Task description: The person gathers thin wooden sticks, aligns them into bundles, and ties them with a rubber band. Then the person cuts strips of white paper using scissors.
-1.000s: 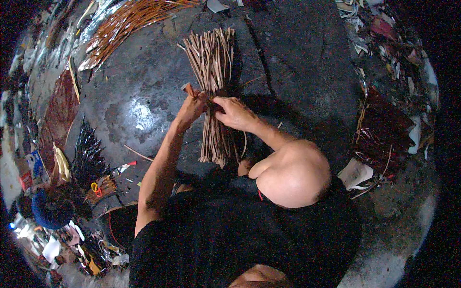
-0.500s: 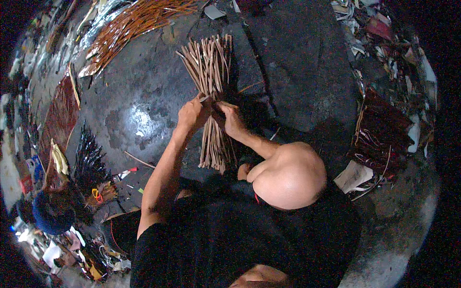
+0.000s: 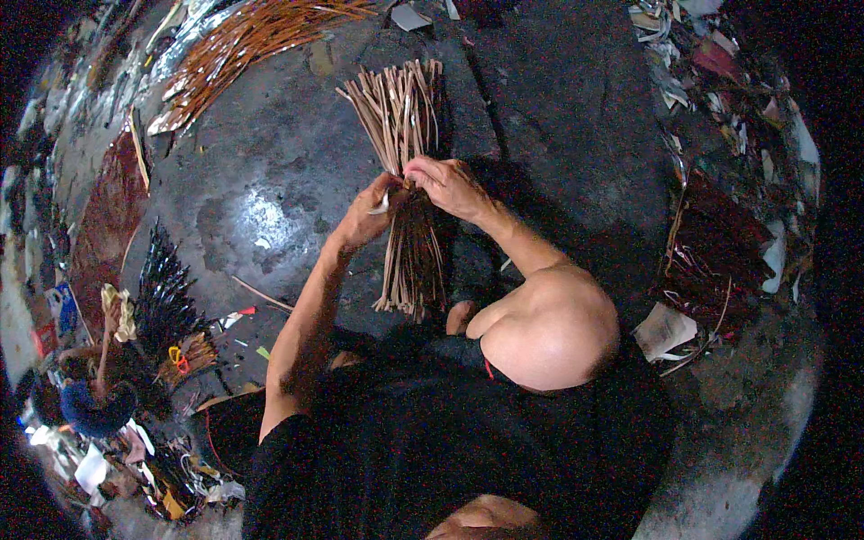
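A bundle of thin brown sticks (image 3: pixel 396 112) lies in front of me, pinched narrow at its middle and fanned out at both ends. My left hand (image 3: pixel 367 214) is closed at the left side of that narrow waist, against the sticks. A small pale strip (image 3: pixel 382 203) shows by its thumb. From the right, my right hand (image 3: pixel 450 187) reaches over the waist with thumb and fingers pinched together. What lies between those fingertips is too small to make out. The two hands nearly meet over the bundle.
Long orange-brown strands (image 3: pixel 243 54) lie at the far left, and dark red-brown sheets of strands (image 3: pixel 112 207) at the left. A co-worker in blue (image 3: pixel 94 405) sits at the lower left near black bristles (image 3: pixel 166 279). Scraps (image 3: pixel 720 67) litter the right edge.
My right hand has risen and come over the bundle's waist, its fingers now pinched. My left hand has turned slightly. At the left, the co-worker's arm has come into view.
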